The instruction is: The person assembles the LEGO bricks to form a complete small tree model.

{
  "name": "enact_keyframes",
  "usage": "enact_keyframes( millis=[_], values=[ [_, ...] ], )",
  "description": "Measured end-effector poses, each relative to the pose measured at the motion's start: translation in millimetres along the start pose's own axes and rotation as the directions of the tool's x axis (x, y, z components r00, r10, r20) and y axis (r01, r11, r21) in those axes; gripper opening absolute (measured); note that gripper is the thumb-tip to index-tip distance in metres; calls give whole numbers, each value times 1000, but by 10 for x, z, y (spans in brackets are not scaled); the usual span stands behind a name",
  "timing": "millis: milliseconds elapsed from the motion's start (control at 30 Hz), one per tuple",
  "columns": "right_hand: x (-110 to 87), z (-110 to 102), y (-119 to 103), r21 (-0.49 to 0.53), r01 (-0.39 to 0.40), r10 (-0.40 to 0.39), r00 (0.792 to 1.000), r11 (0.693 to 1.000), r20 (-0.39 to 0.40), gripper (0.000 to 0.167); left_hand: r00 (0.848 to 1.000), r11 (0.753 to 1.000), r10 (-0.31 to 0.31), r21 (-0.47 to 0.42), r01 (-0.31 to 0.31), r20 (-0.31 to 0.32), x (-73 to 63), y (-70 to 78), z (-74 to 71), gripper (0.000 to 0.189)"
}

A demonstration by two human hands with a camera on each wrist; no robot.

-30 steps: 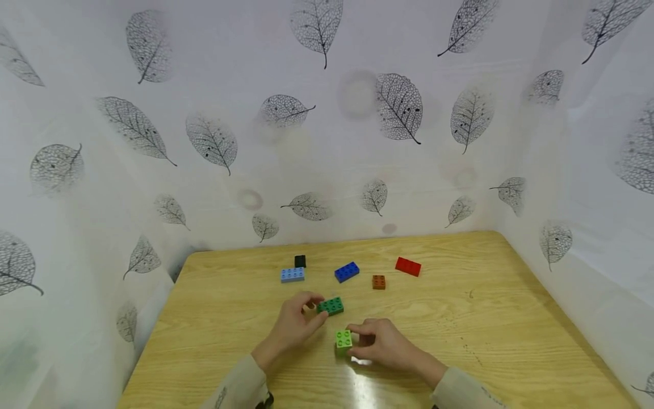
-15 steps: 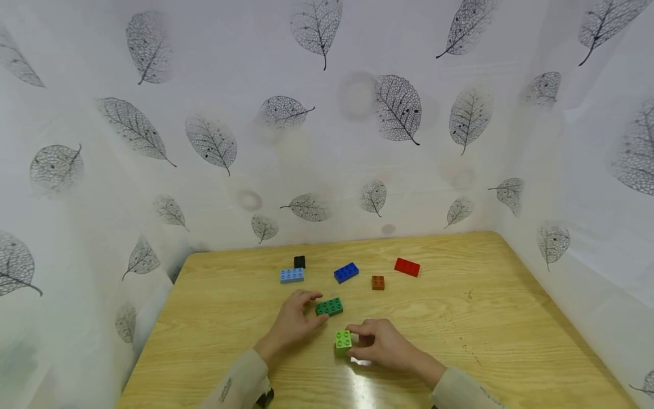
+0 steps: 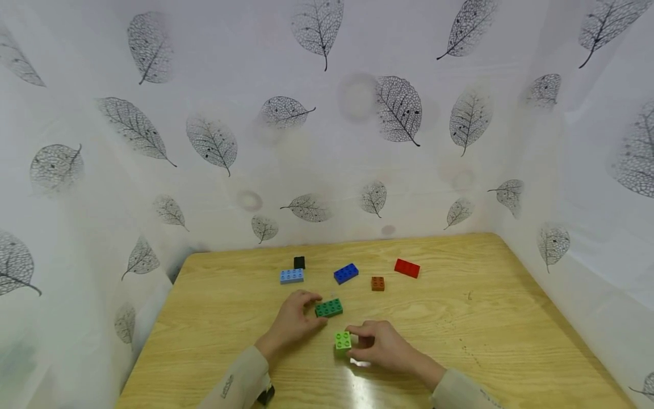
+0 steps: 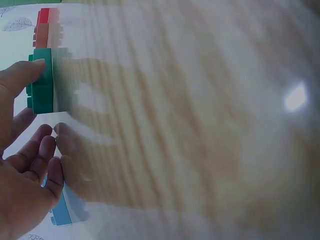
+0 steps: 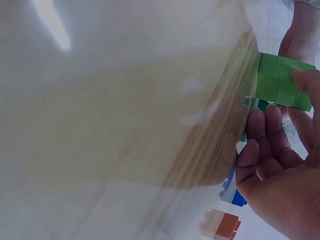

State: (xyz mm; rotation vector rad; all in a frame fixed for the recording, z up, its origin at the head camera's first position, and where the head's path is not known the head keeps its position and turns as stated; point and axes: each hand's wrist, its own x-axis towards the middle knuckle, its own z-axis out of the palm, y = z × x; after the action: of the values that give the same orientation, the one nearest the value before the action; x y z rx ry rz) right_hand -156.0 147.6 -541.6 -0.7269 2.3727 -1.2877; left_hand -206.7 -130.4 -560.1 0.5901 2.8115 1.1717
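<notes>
A dark green toy building brick (image 3: 329, 308) with studs on top lies on the wooden table (image 3: 460, 318). My left hand (image 3: 293, 319) is around its left end, fingers loosely spread; the thumb overlaps the brick in the left wrist view, and a gap shows by the index finger in the head view. Nearer to me stands a small light green stack of bricks (image 5: 281, 80), upright, with seams across its side. My right hand (image 3: 380, 343) pinches it from the right between thumb and index finger, its other fingers curled loosely beside it on the table.
Farther back lie a light blue brick (image 3: 292, 276), a black brick (image 3: 299, 262), a dark blue brick (image 3: 346, 273), an orange-brown brick (image 3: 377, 283) and a red brick (image 3: 407, 268). A white leaf-print curtain (image 3: 327, 142) surrounds the table's back and sides.
My left fingers have loosened around the dark green brick, the thumb drawing a little off its near side. The right hand and the light green stack stay in place.
</notes>
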Motion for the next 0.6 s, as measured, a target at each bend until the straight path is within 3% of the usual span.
enact_keyframes(
  millis=[600],
  values=[
    [2, 14, 37, 10, 30, -30, 1000, 999, -5, 51, 1000, 1000, 14, 2, -14, 0, 12, 14, -15, 34]
  ],
)
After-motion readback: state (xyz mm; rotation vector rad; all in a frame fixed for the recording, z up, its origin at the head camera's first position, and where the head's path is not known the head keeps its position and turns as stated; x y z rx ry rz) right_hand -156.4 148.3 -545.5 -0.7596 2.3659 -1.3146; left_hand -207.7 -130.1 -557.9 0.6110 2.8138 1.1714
